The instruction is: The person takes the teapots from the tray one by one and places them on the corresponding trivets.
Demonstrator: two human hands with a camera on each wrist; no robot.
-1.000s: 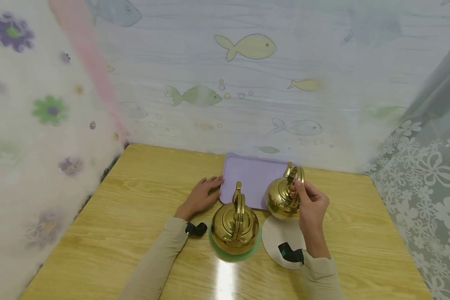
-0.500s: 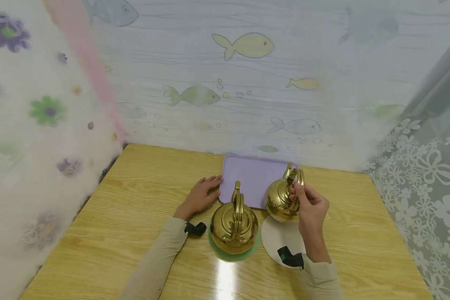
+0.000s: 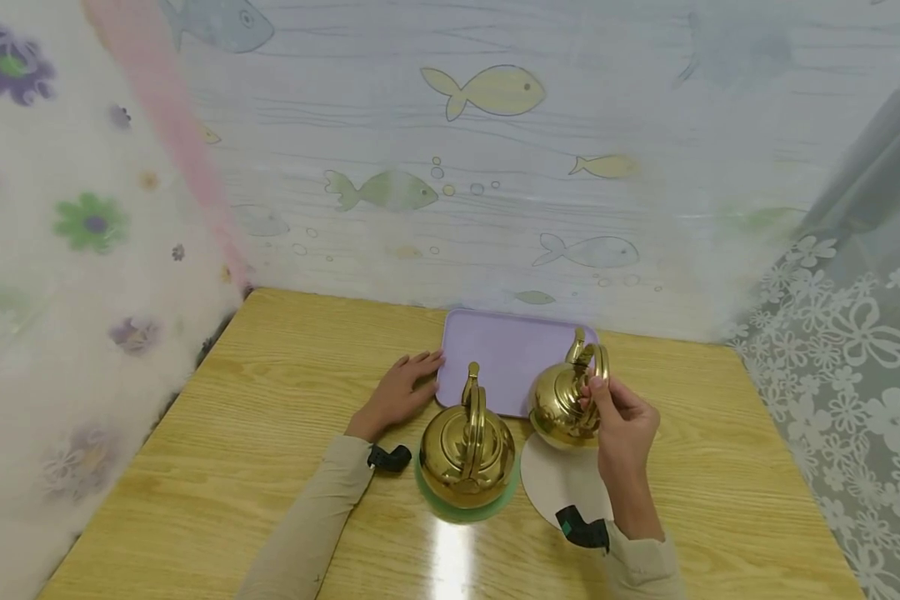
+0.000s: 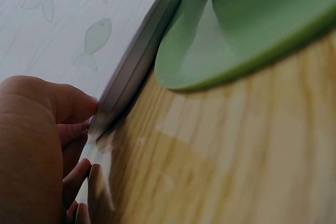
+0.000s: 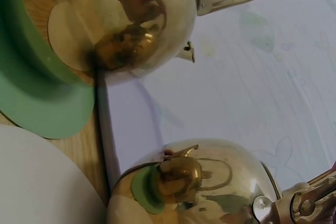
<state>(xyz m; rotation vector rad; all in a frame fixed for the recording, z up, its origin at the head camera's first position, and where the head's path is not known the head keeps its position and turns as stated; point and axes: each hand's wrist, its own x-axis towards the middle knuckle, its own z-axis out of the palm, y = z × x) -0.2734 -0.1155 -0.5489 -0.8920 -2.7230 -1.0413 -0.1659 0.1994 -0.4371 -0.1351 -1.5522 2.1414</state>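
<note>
My right hand (image 3: 626, 425) grips the upright handle of a brass kettle (image 3: 558, 408), thumb and fingers curled round it. That kettle overlaps the near right edge of the lilac tray (image 3: 487, 346) and the far part of a white round mat (image 3: 555, 479). A matching kettle (image 3: 450, 467) stands on a green round mat (image 3: 461, 514), its spout pointing away from me. My left hand (image 3: 397, 392) lies at the tray's left side, fingers extended and touching the rim. In the left wrist view, the thumb and fingertips meet the tray edge (image 4: 126, 82).
The wooden table (image 3: 270, 400) backs onto a curtain (image 3: 390, 108) printed with fish. Flowered cloth (image 3: 105, 333) hangs at the left and lace (image 3: 870, 400) at the right. Black wrist cameras sit on both wrists.
My right hand has brought its kettle slightly nearer to me, over the white mat's far edge. My left hand stays at the tray, and the other kettle has not moved.
</note>
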